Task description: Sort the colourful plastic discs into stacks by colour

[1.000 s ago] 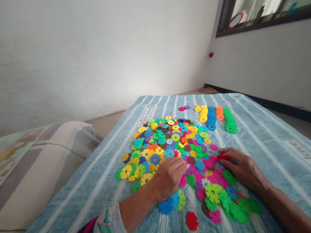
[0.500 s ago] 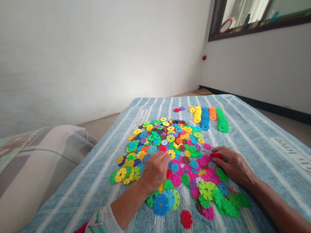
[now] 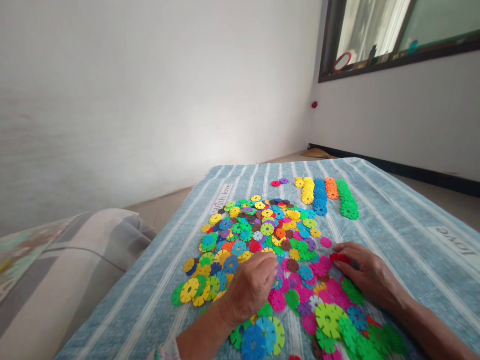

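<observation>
Holding red discs (image 3: 340, 258) in right hand (image 3: 369, 275), well inside bedspread edge (image 3: 412, 202)

Residential room, apparently a bedroom: striped blue bedcover (image 3: 405, 215) (printed "With love"), cushion (image 3: 90, 260) alongside, plain white wall (image 3: 112, 100), dark-framed window (image 3: 360, 42) above.

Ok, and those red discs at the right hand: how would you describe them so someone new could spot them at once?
On the striped blue cover, find the spread of coloured plastic snowflake discs. At its right side is the person's right hand, and the short stack of red discs sits at its fingertips. Its red colour and tight stacking set it apart from the loose pink discs beside it.
</observation>
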Available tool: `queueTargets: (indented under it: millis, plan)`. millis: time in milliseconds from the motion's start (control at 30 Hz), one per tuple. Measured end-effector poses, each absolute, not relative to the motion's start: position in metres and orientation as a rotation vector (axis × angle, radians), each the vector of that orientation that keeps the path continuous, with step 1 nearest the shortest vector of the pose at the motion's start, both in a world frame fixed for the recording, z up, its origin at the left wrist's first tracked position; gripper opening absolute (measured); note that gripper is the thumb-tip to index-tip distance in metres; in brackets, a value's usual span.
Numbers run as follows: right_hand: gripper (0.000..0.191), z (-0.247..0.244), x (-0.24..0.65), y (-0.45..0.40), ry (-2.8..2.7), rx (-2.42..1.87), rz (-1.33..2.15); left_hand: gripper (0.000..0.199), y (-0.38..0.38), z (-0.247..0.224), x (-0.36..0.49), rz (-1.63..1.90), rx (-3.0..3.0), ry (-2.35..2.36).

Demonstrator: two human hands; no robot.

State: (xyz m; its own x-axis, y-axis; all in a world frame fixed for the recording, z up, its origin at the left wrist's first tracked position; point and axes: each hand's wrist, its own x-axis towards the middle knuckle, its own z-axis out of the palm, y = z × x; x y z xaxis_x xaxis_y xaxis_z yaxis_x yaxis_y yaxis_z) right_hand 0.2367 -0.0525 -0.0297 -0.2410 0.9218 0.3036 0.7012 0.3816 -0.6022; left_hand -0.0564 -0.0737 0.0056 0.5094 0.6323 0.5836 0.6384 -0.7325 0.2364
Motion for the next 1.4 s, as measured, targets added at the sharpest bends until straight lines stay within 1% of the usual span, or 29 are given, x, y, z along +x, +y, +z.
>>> queueTargets:
  millis: [133,167,267,300,367,533,600,733,833,900,933,1000,1033,1133,1200,1400]
  plan:
    - [0.023,-0.030,0.236,-0.052,-2.021,-1.395,0.431,0.016,-0.044,0.014,-0.054,-0.843,-2.710,-1.345]
    - [0.023,-0.030,0.235,-0.052,-2.023,-1.393,0.428,0.020,-0.035,0.016,-0.053,-0.744,-2.706,-1.423]
    - [0.025,-0.031,0.235,-0.052,-2.025,-1.391,0.412,0.047,-0.013,0.018,-0.049,-0.443,-2.639,-1.689]
    - [0.025,-0.032,0.235,-0.052,-2.020,-1.391,0.404,0.053,-0.010,0.018,-0.048,-0.372,-2.637,-1.741]
    - [0.025,-0.033,0.235,-0.052,-2.010,-1.395,0.389,0.057,-0.010,0.016,-0.047,-0.282,-2.699,-1.737]
    - [0.026,-0.039,0.237,-0.052,-2.018,-1.407,0.370,0.054,-0.036,0.016,-0.041,-0.231,-2.856,-1.500]
    - [0.027,-0.040,0.237,-0.052,-2.018,-1.408,0.372,0.046,-0.045,0.018,-0.035,-0.244,-2.887,-1.395]
    - [0.028,-0.041,0.238,-0.052,-2.028,-1.402,0.388,0.018,-0.046,0.023,-0.027,-0.294,-2.937,-1.268]
    - [0.027,-0.041,0.239,-0.051,-2.021,-1.412,0.376,0.024,-0.031,0.026,-0.036,-0.393,-2.871,-1.332]
    - [0.027,-0.040,0.239,-0.051,-2.022,-1.410,0.367,0.024,-0.018,0.028,-0.050,-0.508,-2.718,-1.441]
    - [0.027,-0.040,0.238,-0.051,-2.027,-1.407,0.367,0.020,-0.012,0.028,-0.059,-0.545,-2.622,-1.505]
    - [0.027,-0.038,0.238,-0.051,-2.036,-1.404,0.376,0.006,-0.002,0.027,-0.075,-0.526,-2.442,-1.605]
    - [0.026,-0.037,0.237,-0.052,-2.036,-1.404,0.377,0.007,0.001,0.025,-0.082,-0.492,-2.378,-1.645]
    - [0.025,-0.035,0.236,-0.052,-2.029,-1.405,0.369,0.029,0.007,0.017,-0.095,-0.438,-2.304,-1.713]
    - [0.025,-0.033,0.234,-0.052,-2.026,-1.398,0.364,0.037,0.009,0.012,-0.096,-0.419,-2.324,-1.731]
    - [0.025,-0.026,0.232,-0.051,-2.055,-1.404,0.375,0.037,0.004,0.008,-0.084,-0.343,-2.393,-1.739]
